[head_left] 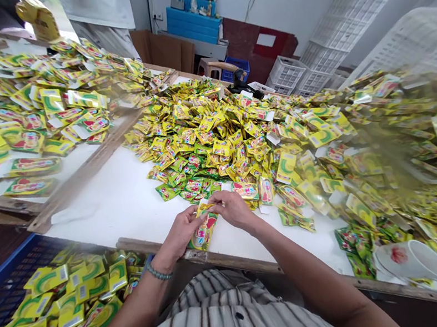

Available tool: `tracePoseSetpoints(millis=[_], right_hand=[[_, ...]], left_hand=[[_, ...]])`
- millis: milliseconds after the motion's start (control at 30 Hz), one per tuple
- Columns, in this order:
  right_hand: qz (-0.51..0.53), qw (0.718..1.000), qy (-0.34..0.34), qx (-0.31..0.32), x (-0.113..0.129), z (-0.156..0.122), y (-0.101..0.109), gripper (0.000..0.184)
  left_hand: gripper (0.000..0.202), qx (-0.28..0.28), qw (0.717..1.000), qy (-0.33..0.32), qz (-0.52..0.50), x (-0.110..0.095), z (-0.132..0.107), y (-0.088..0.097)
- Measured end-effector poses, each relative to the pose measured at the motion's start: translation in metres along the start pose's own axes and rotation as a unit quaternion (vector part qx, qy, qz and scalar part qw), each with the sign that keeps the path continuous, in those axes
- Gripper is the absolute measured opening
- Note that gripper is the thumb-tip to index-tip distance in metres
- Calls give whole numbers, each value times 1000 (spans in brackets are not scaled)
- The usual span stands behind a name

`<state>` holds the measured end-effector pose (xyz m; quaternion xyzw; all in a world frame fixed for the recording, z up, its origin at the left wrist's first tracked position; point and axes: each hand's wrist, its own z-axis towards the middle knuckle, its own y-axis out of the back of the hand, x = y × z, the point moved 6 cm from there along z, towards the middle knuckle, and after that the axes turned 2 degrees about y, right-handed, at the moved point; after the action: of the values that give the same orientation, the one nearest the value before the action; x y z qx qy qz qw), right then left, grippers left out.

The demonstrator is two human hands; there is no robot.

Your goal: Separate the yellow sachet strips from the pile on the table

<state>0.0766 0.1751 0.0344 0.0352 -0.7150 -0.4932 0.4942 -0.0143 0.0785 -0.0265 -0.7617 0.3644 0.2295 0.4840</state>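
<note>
Holding under way: yellow-green carton clamped by left hand over table's front edge | carton's far end seemingly pinched by right hand, its fingertips partly hidden | sachets heaped beyond on white table | more cartons piled in blue basket, lower left

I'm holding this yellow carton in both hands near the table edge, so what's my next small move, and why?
Probably ease the right hand aside to check the upper end of the yellow carton: that hand partly covers it, so whether it's closed can't be told. The left hand grips the side and should steady it.
</note>
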Motion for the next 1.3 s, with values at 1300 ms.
tracePoseSetpoints(millis=[1300], right_hand=[[-3, 991, -42, 129, -3, 16, 1, 18]], left_hand=[[51, 19, 999, -7, 49, 5, 3, -1]])
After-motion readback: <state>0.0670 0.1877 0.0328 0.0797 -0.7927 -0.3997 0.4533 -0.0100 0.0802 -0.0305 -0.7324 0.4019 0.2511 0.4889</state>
